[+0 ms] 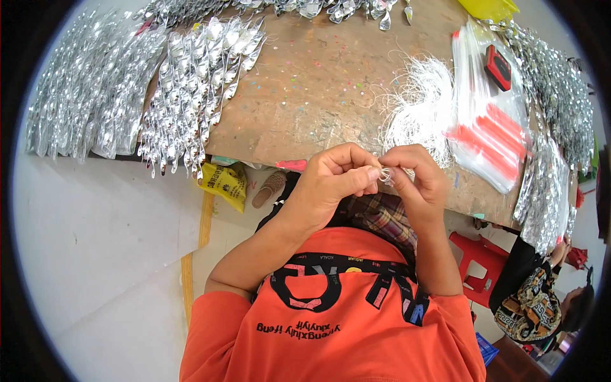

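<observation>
My left hand [334, 181] and my right hand [417, 178] meet at the near edge of a brown board table [324, 83]. Between their fingertips they pinch a small loop of thin white string [385, 174]. Just beyond my right hand lies a loose bundle of the same white strings [420, 108]. Rows of shiny silver twisted ornaments [191, 95] lie on the table's left part, well away from both hands.
A stack of clear plastic bags with red strips [490, 127] lies right of the strings, with a red-and-black small box [498, 67] on it. More silver ornaments [554, 159] hang along the right edge. A red plastic stool [474, 258] and another seated person [541, 299] are at lower right.
</observation>
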### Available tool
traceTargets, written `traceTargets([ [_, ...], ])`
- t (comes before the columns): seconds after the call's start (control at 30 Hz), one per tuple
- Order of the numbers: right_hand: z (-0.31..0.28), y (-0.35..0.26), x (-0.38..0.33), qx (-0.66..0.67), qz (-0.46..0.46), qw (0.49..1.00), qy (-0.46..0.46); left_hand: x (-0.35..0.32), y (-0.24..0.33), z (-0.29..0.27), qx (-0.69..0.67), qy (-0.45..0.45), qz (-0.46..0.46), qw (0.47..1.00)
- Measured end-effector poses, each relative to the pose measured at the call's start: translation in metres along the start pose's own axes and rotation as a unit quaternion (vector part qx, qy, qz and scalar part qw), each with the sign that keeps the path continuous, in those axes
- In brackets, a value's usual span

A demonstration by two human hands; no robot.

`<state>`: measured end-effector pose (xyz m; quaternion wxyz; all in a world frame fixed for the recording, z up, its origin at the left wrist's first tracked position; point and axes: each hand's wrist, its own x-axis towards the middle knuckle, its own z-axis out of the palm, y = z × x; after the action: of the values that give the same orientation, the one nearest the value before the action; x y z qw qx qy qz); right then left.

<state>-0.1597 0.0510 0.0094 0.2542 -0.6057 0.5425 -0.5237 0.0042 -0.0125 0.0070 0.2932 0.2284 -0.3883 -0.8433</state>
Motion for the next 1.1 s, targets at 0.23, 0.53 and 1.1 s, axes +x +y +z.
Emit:
traceTargets([
  [0.23,0.0019,-0.0042,-0.0027,-0.025,-0.024,0.999,0.001,-0.0008,0.0002,0.0052,0.074,0.043,0.039,0.996],
  [0.53,0.0023,-0.0027,-0.0035,-0.039,-0.005,0.999,0.007,-0.0033,-0.0039,0.0084,0.140,0.058,0.089,0.984],
  [1.1,0.0005,-0.0020,-0.0048,0.091,0.067,0.993,0.036,-0.0077,0.0000,0.0023,0.177,0.075,0.049,0.980],
])
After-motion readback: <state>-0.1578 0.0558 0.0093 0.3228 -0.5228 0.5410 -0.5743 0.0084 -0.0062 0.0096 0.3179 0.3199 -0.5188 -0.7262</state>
